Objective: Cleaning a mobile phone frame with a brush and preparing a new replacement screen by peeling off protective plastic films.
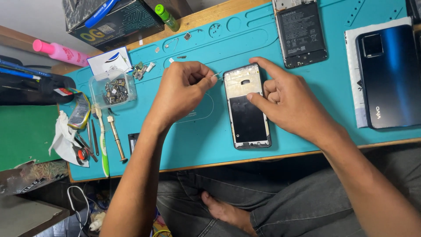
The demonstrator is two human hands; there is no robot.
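An opened phone frame (246,107) with its back off lies upright on the teal work mat (206,140). My right hand (287,103) rests on its right side, thumb at the top edge and index finger on the dark middle panel. My left hand (182,90) hovers just left of the frame's top, pinching a tiny pale part (216,75) between thumb and index finger.
A second opened phone with its battery (301,33) lies at the back. A dark blue phone (388,74) rests on white cloth at right. A clear tub of small parts (113,89), a toothbrush (103,140), a screwdriver (116,136) and tweezers sit at left.
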